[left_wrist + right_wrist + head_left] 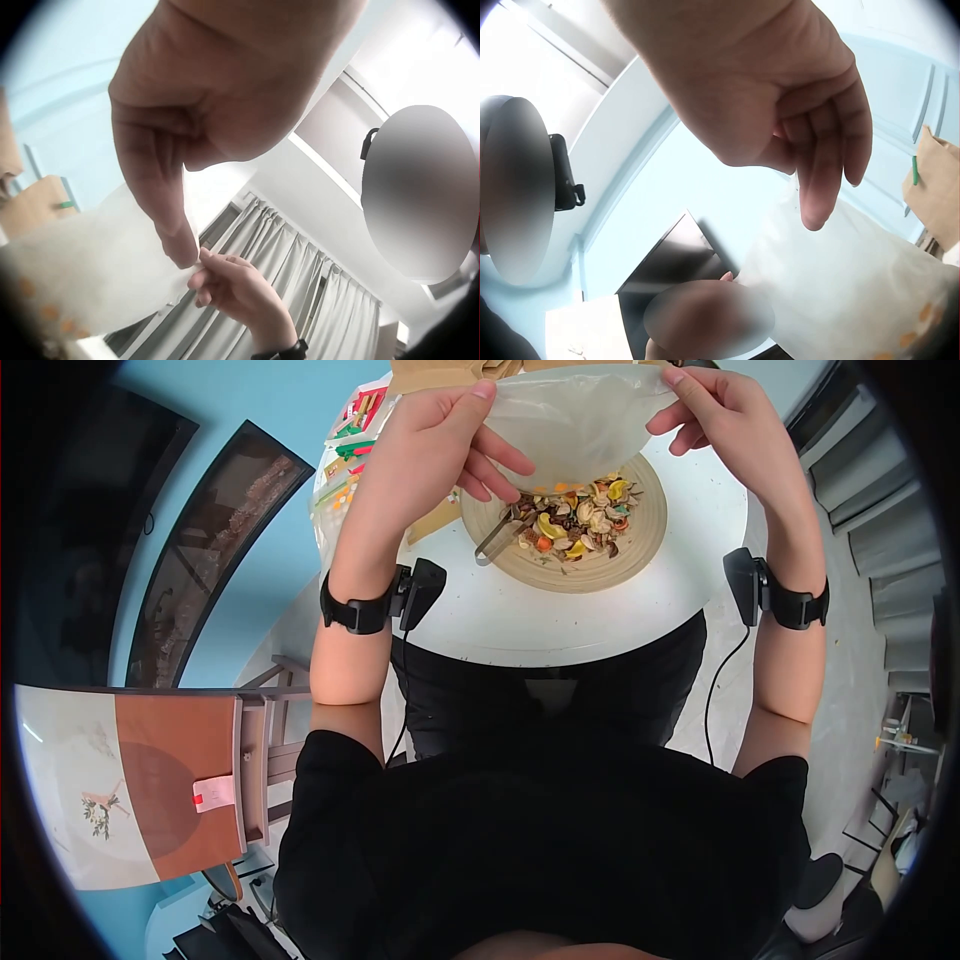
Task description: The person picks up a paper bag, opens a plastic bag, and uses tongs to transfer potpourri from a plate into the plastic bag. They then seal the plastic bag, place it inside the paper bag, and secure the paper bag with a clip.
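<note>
- Translucent bag with orange spots low down: spread upright over the round plate's far part; upper corners pinched by left hand and right hand, well apart.
- Dried flower mix: heaped on round plate, upon white desk.
- Slim utensil: across plate's left rim.
- Brown paper, colourful packets: desk's far left.

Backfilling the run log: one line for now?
left hand: pinches bag | right hand: pinches bag | plate: on table, holding dried pieces

1 bag, 1 plt, 2 hnds
</note>
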{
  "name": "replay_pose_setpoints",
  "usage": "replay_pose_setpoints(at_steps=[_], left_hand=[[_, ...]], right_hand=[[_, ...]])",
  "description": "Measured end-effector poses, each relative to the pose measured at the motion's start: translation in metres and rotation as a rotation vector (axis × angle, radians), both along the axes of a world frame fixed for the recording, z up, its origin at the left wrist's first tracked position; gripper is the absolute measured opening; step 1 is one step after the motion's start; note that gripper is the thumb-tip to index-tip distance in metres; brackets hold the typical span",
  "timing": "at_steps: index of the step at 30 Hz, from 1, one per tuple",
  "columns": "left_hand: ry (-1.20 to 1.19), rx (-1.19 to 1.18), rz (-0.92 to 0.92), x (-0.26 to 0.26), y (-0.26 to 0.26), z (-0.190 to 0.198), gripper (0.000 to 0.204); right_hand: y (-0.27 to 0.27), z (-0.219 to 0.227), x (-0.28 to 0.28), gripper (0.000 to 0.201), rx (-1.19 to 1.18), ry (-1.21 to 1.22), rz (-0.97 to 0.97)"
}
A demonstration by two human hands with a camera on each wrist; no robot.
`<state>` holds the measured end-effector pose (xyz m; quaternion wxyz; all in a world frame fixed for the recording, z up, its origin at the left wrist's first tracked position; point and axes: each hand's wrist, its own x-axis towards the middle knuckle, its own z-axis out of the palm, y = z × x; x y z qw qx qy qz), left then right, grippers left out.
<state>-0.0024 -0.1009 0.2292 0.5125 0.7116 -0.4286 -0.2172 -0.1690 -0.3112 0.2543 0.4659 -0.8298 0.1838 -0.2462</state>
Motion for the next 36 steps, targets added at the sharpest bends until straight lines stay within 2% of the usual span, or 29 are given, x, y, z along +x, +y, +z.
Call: replay_pose_setpoints(at_steps=[4, 7, 10, 11, 15, 18, 19, 21, 24, 25, 26, 28, 30, 32, 34, 35, 36], left_hand=[[-0.018, 0.023, -0.036, 0.006, 0.000, 0.000, 0.048], [-0.010, 0.018, -0.011, -0.009, 0.005, 0.014, 0.047], [0.089, 0.046, -0.075, -0.015, 0.009, 0.018, 0.045], [0.064, 0.072, -0.038, -0.018, 0.007, 0.014, 0.045], [0.045, -0.106, 0.057, -0.037, 0.028, 0.020, 0.045], [-0.075, -0.134, 0.067, -0.059, 0.049, 0.019, 0.044], [-0.172, -0.088, 0.058, -0.056, 0.051, 0.016, 0.048], [-0.181, -0.068, 0.075, -0.054, 0.052, 0.004, 0.047], [-0.268, -0.096, 0.062, -0.053, 0.061, -0.013, 0.039], [-0.306, -0.116, 0.049, -0.054, 0.067, -0.019, 0.036], [-0.389, -0.139, 0.019, -0.053, 0.074, -0.024, 0.036], [-0.550, -0.184, -0.039, -0.053, 0.089, -0.037, 0.036], [-0.366, -0.237, -0.046, -0.052, 0.101, -0.062, 0.036], [-0.144, -0.250, -0.043, -0.054, 0.109, -0.091, 0.038], [0.108, -0.226, -0.035, -0.059, 0.116, -0.113, 0.040], [0.114, -0.194, -0.031, -0.062, 0.117, -0.119, 0.052], [0.159, -0.122, -0.029, -0.063, 0.123, -0.123, 0.058]], right_hand=[[0.005, 0.009, -0.006, 0.038, -0.052, -0.001, -0.002], [0.005, 0.016, -0.007, 0.031, 0.030, 0.047, -0.105], [-0.032, -0.014, -0.008, 0.036, -0.036, -0.075, 0.117], [-0.035, -0.017, -0.004, 0.036, -0.030, 0.027, 0.103], [-0.018, -0.013, -0.024, 0.035, 0.015, -0.174, 0.125], [0.005, -0.023, -0.047, 0.035, -0.032, -0.307, 0.128], [0.008, -0.030, -0.050, 0.035, -0.029, -0.299, 0.131], [0.011, -0.047, -0.057, 0.034, -0.020, -0.275, 0.133], [0.021, -0.068, -0.077, 0.033, -0.239, -0.301, 0.160], [0.029, -0.076, -0.084, 0.043, -0.266, -0.348, 0.173], [0.031, -0.096, -0.094, 0.061, -0.240, -0.430, 0.172], [0.058, -0.129, -0.099, 0.082, 0.191, -0.618, 0.090], [0.070, -0.159, -0.094, 0.092, 0.495, -0.559, 0.059], [0.074, -0.182, -0.080, 0.091, 0.852, -0.460, 0.166], [0.084, -0.187, -0.064, 0.082, 1.092, -0.439, 0.201], [0.086, -0.188, -0.056, 0.077, 1.208, -0.431, 0.219], [0.083, -0.187, -0.049, 0.071, 1.140, -0.341, 0.233]])
